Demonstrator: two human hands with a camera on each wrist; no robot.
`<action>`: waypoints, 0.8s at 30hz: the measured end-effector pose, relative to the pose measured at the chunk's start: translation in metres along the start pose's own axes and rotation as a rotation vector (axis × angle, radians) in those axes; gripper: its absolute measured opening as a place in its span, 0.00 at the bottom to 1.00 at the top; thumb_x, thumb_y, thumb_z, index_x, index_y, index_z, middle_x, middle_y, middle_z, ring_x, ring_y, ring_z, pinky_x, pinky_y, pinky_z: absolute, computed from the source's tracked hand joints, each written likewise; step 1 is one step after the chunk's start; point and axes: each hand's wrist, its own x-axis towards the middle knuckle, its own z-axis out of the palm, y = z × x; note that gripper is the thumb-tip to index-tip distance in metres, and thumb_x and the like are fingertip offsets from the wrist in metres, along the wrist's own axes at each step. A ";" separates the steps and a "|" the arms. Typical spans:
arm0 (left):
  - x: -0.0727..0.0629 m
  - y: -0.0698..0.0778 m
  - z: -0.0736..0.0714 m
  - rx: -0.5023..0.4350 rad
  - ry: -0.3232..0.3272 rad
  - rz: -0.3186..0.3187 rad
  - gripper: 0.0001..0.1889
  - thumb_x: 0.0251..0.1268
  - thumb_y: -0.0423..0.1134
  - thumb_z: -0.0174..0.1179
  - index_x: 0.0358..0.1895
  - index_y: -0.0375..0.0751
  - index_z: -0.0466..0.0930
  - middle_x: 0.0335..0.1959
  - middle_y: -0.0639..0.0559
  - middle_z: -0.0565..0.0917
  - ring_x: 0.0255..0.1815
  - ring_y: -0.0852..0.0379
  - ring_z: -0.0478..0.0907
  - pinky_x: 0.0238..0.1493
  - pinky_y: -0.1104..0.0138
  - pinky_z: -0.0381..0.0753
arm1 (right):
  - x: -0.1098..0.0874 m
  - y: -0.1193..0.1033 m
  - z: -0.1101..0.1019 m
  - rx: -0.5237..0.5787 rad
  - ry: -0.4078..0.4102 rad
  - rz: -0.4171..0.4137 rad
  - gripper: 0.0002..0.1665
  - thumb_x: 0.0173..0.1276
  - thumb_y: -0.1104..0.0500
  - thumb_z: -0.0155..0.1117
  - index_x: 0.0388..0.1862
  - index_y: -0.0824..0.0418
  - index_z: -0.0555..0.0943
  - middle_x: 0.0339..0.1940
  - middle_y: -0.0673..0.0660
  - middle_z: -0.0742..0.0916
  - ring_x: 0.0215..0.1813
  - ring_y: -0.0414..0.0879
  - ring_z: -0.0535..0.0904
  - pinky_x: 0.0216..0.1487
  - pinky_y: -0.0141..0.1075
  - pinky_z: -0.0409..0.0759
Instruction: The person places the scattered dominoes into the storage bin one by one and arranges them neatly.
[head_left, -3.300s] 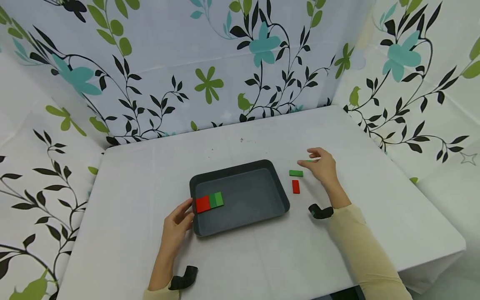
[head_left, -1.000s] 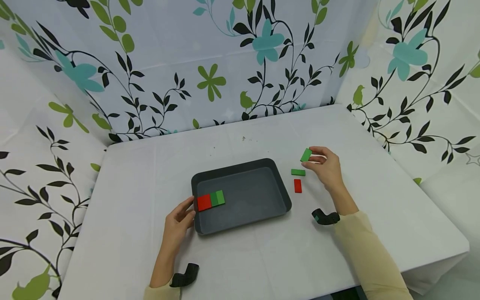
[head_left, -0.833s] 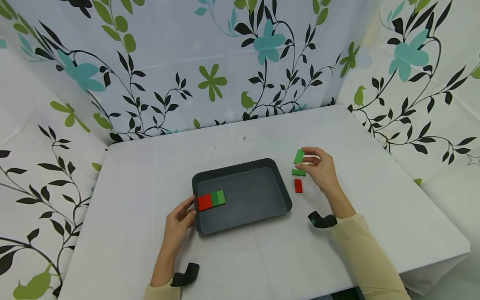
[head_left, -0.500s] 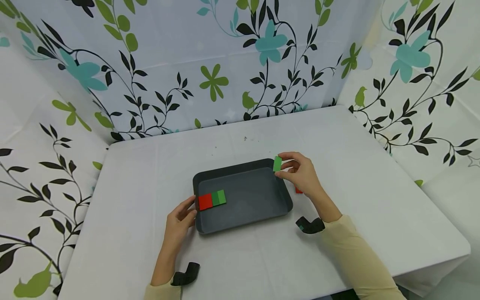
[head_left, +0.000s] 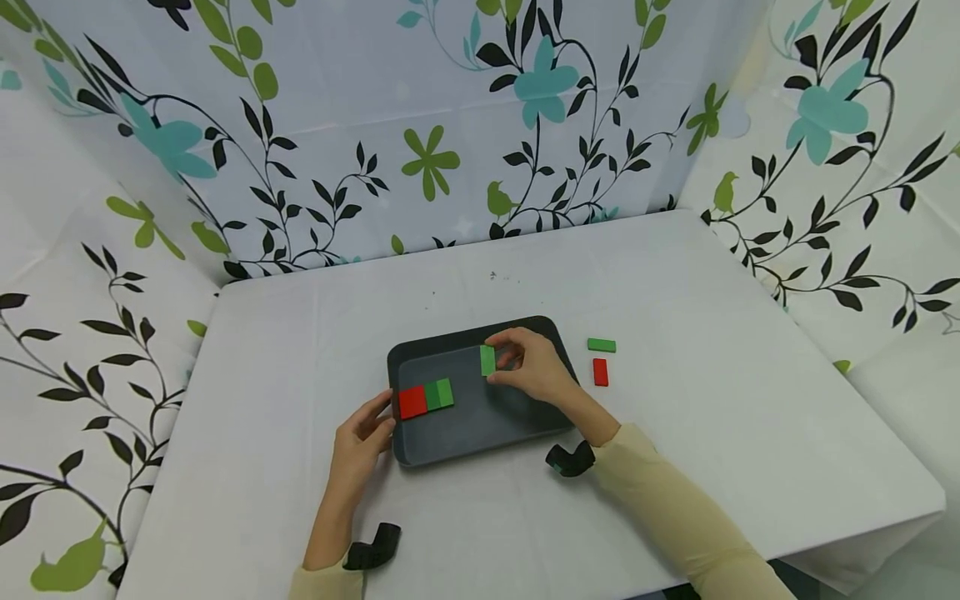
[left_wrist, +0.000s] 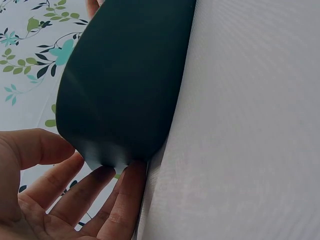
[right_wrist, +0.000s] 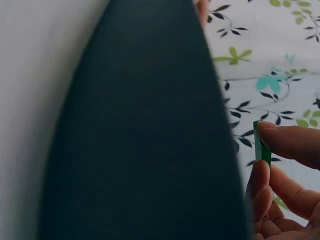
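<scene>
One green block (head_left: 487, 361) is pinched by your right hand (head_left: 534, 367), between thumb and fingers, above the dark tray (head_left: 465, 437). Left of those fingers, a red patch (head_left: 412, 402) and a two-tone green patch (head_left: 439, 394) lie touching inside the tray. Right of the fingers, a loose green piece (head_left: 602, 345) and a red piece (head_left: 601, 372) lie on the desk (head_left: 465, 533). Your left hand (head_left: 360, 443) touches the tray's left end, fingers apart.

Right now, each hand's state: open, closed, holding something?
Left hand: open, touching the dark-grey rectangular tray.
Right hand: closed, pinching a bright-green rectangular block.
</scene>
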 end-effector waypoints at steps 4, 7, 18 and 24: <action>0.001 0.000 0.000 -0.004 0.000 0.000 0.24 0.73 0.28 0.49 0.71 0.41 0.67 0.72 0.42 0.68 0.64 0.47 0.73 0.44 0.76 0.80 | 0.007 -0.001 0.014 -0.018 -0.066 0.040 0.29 0.52 0.66 0.77 0.54 0.64 0.80 0.50 0.61 0.83 0.39 0.48 0.83 0.35 0.30 0.78; 0.002 -0.001 0.000 -0.009 0.003 -0.003 0.25 0.72 0.28 0.50 0.71 0.41 0.67 0.72 0.42 0.69 0.62 0.49 0.74 0.44 0.76 0.80 | 0.011 -0.001 0.023 -0.045 -0.107 0.070 0.29 0.52 0.66 0.77 0.55 0.63 0.81 0.50 0.61 0.84 0.39 0.46 0.83 0.36 0.30 0.80; 0.001 0.000 0.000 -0.007 -0.001 -0.002 0.24 0.73 0.28 0.49 0.71 0.41 0.67 0.72 0.42 0.69 0.64 0.45 0.72 0.44 0.76 0.79 | 0.023 0.003 0.045 -0.109 -0.220 0.093 0.27 0.51 0.69 0.76 0.53 0.65 0.82 0.49 0.61 0.82 0.37 0.44 0.82 0.38 0.30 0.81; 0.000 0.001 -0.001 -0.002 0.001 -0.004 0.24 0.73 0.29 0.49 0.71 0.41 0.68 0.72 0.42 0.69 0.65 0.43 0.72 0.44 0.77 0.79 | 0.024 0.004 0.049 -0.154 -0.225 0.082 0.28 0.50 0.69 0.77 0.53 0.65 0.83 0.49 0.61 0.81 0.35 0.42 0.82 0.38 0.29 0.80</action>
